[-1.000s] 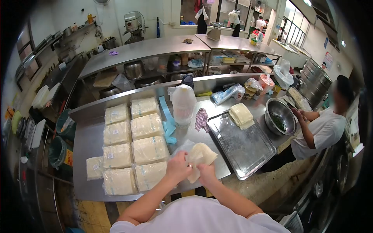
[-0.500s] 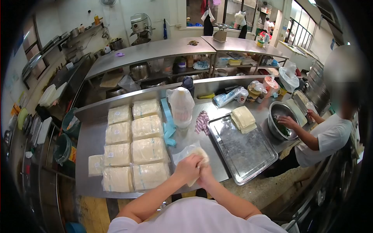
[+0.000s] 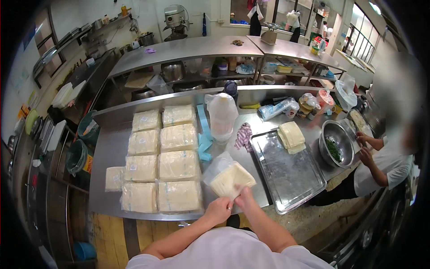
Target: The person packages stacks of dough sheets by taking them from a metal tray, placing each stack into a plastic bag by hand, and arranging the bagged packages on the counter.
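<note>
A stack of pale, square dough wrappers [image 3: 234,177] is bent and fanned out in front of me at the table's near edge. Pinching its near edge is my right hand [image 3: 244,198], fingers closed. My left hand [image 3: 218,210], with a ring on one finger, is closed on the same edge beside it. Under the stack's left side lies a clear plastic bag [image 3: 217,166]. To the left, several plastic-wrapped packs of wrappers [image 3: 179,163] lie in two columns. A metal tray [image 3: 291,184] on the right bears another loose stack of wrappers [image 3: 292,136].
Behind my hands stand a bag-covered plastic container [image 3: 221,119], blue strips [image 3: 204,134] and a striped cloth [image 3: 244,136]. On the right, a co-worker's hands [image 3: 365,150] are beside a steel bowl [image 3: 337,143] with chopped greens. A raised ledge [image 3: 179,99] edges the table's back.
The wrapper stack, bunched up in both hands before, is now spread open. My hands have moved lower, to its near edge. The co-worker's hand has left the bowl. My view has shifted slightly.
</note>
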`<state>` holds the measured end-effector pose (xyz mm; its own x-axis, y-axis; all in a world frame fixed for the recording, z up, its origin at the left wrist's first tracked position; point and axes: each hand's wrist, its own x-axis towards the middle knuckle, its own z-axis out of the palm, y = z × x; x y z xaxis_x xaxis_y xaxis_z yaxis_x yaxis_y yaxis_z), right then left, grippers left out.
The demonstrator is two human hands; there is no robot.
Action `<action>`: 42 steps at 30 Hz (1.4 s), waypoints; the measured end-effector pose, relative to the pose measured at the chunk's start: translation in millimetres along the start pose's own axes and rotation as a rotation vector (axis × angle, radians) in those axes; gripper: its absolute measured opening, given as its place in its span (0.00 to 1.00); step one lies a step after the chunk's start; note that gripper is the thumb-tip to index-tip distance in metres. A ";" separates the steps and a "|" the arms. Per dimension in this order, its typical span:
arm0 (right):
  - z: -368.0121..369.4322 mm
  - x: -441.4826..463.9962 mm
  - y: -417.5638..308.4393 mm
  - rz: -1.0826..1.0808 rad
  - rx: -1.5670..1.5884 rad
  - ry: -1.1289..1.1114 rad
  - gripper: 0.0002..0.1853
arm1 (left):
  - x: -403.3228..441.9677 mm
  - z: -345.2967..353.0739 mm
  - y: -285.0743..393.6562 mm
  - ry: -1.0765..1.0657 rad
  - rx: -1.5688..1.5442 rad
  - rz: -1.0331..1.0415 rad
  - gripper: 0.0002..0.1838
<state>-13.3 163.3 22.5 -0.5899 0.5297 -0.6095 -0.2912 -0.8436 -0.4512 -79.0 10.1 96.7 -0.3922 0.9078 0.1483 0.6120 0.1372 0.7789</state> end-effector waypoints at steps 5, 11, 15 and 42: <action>23.1 -16.2 -3.5 0.098 -0.156 0.228 0.19 | -6.9 9.5 7.5 -0.159 -0.125 -0.053 0.09; -82.0 49.3 48.1 0.078 -0.136 -0.152 0.21 | 41.7 -10.4 28.5 -0.050 -0.006 -0.060 0.11; -44.5 13.9 41.8 0.030 -0.120 -0.133 0.22 | 88.0 15.2 7.6 -0.123 0.186 -0.130 0.10; -36.4 -34.5 9.1 0.124 -0.133 -0.027 0.28 | 82.2 12.3 49.2 -0.127 -0.071 -0.129 0.17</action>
<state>31.8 140.5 15.7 -0.6360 0.4179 -0.6487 -0.1136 -0.8822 -0.4569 -72.7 96.3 139.7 -0.3716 0.9279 -0.0307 0.5101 0.2317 0.8283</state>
